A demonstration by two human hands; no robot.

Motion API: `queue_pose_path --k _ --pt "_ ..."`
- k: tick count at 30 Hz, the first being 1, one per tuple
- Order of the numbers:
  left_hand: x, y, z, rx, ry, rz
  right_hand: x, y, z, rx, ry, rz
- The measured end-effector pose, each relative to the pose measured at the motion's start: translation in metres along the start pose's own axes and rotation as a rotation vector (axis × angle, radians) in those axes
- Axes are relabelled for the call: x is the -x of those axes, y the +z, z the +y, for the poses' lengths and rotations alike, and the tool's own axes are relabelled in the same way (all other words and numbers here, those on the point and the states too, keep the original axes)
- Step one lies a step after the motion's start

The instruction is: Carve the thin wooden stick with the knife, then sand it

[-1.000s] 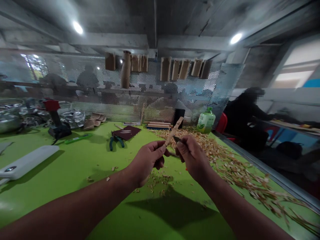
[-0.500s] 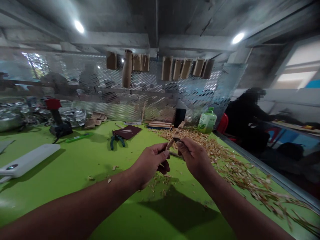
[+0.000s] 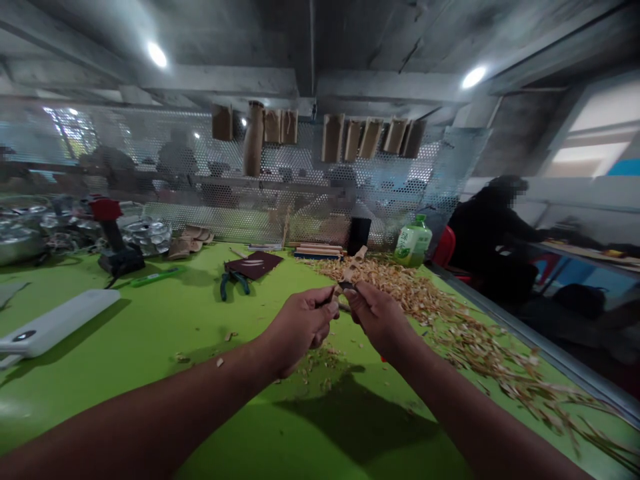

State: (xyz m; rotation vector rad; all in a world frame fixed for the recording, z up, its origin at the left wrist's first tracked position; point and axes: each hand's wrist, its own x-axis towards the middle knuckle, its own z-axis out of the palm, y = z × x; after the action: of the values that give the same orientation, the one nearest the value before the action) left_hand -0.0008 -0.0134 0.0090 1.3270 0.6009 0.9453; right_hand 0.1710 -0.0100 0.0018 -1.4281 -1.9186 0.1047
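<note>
My left hand (image 3: 305, 327) is closed around the near end of a small pale strip of wood (image 3: 351, 269), which points away from me and upward to the right. My right hand (image 3: 376, 313) grips a small knife (image 3: 348, 285), its dark blade lying across the wood close to my left fingertips. Most of the knife's handle is hidden by the right hand. Both hands are close together above the green table (image 3: 165, 413). Small wood chips (image 3: 325, 367) lie beneath them.
Wood shavings (image 3: 415, 287) spread along the right side. Pliers (image 3: 234, 281) and brown sandpaper (image 3: 256, 264) lie ahead on the left; a white board (image 3: 70, 320) and a red-and-black power tool (image 3: 113, 227) stand farther left. A green bottle (image 3: 414, 241) stands at the back. Someone in black (image 3: 495, 227) sits at right.
The knife blade has moved down and toward my left fingers, and its angle has turned. My right hand has shifted slightly left. My left fingers have curled tighter.
</note>
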Motion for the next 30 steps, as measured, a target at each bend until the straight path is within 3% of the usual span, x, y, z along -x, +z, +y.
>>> queue_pose_path --k 7,11,19,30 --pt "-0.0011 0.0020 0.0034 -0.117 -0.004 0.123 0.0005 -0.0015 0.0023 0.052 -0.022 0.185" --pt "-0.0019 0.0013 0.0018 -0.163 0.014 0.195 -0.0001 -0.0023 0.0053 -0.008 -0.020 0.191" --pt "-0.0026 0.0009 0.0002 -0.141 0.018 0.200 0.0007 -0.0020 0.0038 -0.062 -0.044 0.178" --pt "0.0046 0.0048 0.0056 -0.051 -0.021 0.104 0.0019 0.0028 -0.0007 0.024 -0.021 0.132"
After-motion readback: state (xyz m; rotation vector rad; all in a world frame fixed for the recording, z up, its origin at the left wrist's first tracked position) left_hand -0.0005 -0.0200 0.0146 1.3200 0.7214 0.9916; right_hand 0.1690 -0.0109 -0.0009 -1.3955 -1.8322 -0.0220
